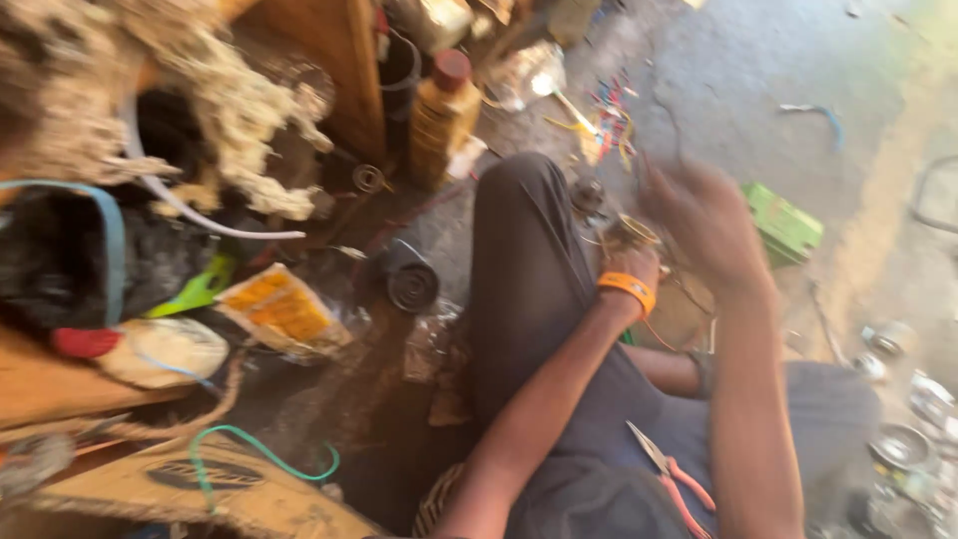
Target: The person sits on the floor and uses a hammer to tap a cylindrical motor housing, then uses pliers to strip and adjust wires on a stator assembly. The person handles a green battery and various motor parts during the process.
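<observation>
Resting on the dark trouser lap closest to the lens, orange-handled metal pliers (671, 477) lie untouched. Beyond them the left hand (631, 268), orange band at the wrist, reaches past the raised knee and pinches what seems a small coil of thin brass-coloured wire (627, 232). Right hand (704, 222) hovers over it, blurred; whether its fingers grip anything I cannot tell. Wire-handling appears underway; a firm, steady pinch looks needed next.
</observation>
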